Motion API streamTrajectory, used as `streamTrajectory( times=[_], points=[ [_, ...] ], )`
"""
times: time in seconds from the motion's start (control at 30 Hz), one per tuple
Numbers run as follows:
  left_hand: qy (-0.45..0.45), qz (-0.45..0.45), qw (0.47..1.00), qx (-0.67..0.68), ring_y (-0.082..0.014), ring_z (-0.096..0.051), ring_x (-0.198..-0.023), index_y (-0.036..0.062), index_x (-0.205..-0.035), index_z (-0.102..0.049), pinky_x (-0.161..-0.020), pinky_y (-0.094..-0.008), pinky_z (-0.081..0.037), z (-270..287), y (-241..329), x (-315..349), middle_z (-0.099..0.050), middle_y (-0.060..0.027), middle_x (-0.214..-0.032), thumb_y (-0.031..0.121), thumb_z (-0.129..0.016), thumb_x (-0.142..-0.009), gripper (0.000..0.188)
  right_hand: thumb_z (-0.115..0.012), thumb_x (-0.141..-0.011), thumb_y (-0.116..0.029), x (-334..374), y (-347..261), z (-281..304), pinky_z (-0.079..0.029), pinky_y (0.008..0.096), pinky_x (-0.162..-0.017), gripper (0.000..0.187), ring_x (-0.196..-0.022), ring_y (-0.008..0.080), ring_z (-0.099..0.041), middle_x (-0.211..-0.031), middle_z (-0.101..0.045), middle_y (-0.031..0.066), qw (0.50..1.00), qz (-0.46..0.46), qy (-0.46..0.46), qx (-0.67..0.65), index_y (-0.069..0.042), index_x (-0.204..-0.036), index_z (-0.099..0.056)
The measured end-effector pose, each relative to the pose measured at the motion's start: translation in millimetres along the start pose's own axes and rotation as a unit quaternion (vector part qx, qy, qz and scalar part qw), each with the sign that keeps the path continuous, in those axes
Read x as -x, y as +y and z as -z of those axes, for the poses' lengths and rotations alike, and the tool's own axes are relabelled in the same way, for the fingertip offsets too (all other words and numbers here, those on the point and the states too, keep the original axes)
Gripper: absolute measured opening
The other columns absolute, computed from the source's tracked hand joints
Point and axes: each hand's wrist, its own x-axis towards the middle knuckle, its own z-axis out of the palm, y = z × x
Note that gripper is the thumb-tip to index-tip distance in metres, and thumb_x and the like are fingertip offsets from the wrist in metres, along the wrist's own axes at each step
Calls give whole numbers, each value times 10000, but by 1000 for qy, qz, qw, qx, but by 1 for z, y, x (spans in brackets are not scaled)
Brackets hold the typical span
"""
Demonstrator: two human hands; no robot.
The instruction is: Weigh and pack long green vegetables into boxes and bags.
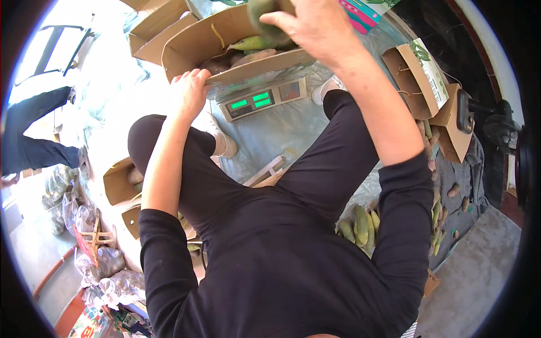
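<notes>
An open cardboard box [191,45] stands on a digital scale [261,100] with a lit green display. Inside the box lie a long green vegetable [251,43] and several brownish-red, tuber-like ones [256,57]. My left hand [190,89] has its fingers hooked over the box's near left rim. Over the far right part of the box, my right hand [318,28] grips a dark green, rounded vegetable [264,19], whose exact kind I cannot make out. The fingers' far side is cut off by the picture's top edge.
More open cartons [414,81] stand at the right, beside a black fan [499,127]. Green vegetables [360,226] lie by my right elbow. Plastic bags [107,262] sit at the lower left. Another person's dark-trousered legs [39,127] show at the far left.
</notes>
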Motion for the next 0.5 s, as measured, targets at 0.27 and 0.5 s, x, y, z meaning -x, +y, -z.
streamTrajectory(
  times=[0.27,0.5],
  points=[
    [94,-17,995,21,-238,-526,-984,124,-1005,-595,-947,-408,-330,3,-8,10,-574,-48,-950,164,-671,-717,301,-632,-792,-223,62,57,2,-436,306,-847,380,-989,185,-572,-1063,-608,101,979,-167,-87,-82,-55,-1128,-575],
    [159,-20,986,40,-236,-513,-1019,123,-1036,-594,-943,-403,-327,9,-9,14,-577,-54,-998,209,-658,-740,315,-621,-804,-175,205,195,38,-454,286,-803,367,-927,162,-593,-999,-634,127,922,-372,5,-104,-12,-1128,-570]
  ],
)
